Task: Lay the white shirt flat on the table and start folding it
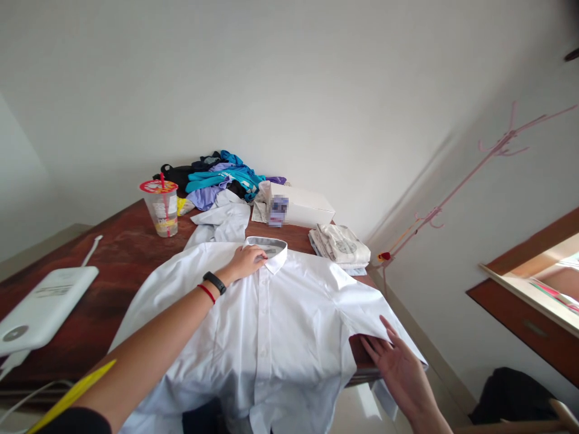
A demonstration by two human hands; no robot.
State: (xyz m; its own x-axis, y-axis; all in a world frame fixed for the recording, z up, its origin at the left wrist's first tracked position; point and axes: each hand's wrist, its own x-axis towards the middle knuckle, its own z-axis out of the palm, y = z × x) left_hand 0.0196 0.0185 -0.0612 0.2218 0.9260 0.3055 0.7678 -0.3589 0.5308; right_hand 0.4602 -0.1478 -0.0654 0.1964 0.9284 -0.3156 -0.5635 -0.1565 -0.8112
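Observation:
A white button-up shirt [271, 325] lies front-up across a dark wooden table [108, 277], its lower part hanging over the near edge. My left hand [246, 262] rests on the shirt just beside the collar [268, 246], fingers curled against the cloth; a black band and a red cord circle the wrist. My right hand [398, 364] lies flat with fingers stretched out at the edge of the shirt's right sleeve [375, 313], by the table's right edge.
A plastic cup [161, 208] with a red lid and straw stands at the back left. Behind it lie a pile of coloured clothes [217, 178], a white box [301, 205] and folded pale garments [339, 246]. A white power bank [45, 307] sits at left. A pink coat stand [474, 169] is at right.

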